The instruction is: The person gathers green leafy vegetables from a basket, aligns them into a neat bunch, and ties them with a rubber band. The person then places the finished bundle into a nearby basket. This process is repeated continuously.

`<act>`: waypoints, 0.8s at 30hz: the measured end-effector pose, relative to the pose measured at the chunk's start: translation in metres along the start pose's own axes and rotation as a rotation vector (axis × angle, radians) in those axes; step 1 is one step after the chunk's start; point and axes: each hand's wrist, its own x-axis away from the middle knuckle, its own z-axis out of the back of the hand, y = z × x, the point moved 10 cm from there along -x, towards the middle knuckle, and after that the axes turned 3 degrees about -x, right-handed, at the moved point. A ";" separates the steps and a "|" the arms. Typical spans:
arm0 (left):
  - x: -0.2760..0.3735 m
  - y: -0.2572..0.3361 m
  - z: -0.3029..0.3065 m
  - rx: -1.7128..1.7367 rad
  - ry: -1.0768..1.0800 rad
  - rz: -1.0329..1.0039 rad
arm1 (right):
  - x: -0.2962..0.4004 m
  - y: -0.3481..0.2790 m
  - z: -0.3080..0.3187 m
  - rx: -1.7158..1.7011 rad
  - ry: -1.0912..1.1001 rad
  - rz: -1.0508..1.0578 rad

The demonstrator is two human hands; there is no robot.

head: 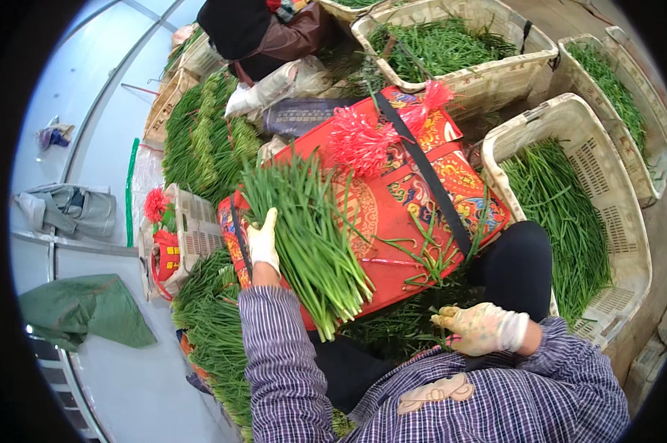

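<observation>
A loose bunch of garlic chives [311, 238] lies across a red patterned fabric case [378, 277] in front of me, its pale cut ends towards my lap. My left hand [264, 243], in a cream work glove, grips the bunch at its left side, with the thumb uppermost and the other fingers mostly hidden. Several stray chive leaves [430, 249] are scattered on the right part of the case. Close to my lap is my right hand [477, 328], in a stained glove with the fingers bent. A bit of pink shows beneath it; whether the fingers hold anything is unclear.
Plastic crates of chives stand at right [624, 243] and at the back [477, 83]. Stacked chive bundles [209, 133] line the left, beside a small crate [195, 221]. Pink tassels [361, 141] and a black strap [422, 171] top the case. Another person [239, 27] is beyond.
</observation>
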 end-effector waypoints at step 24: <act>0.130 0.002 0.003 -0.348 -0.149 -0.171 | -0.151 -0.106 0.053 0.362 0.396 0.406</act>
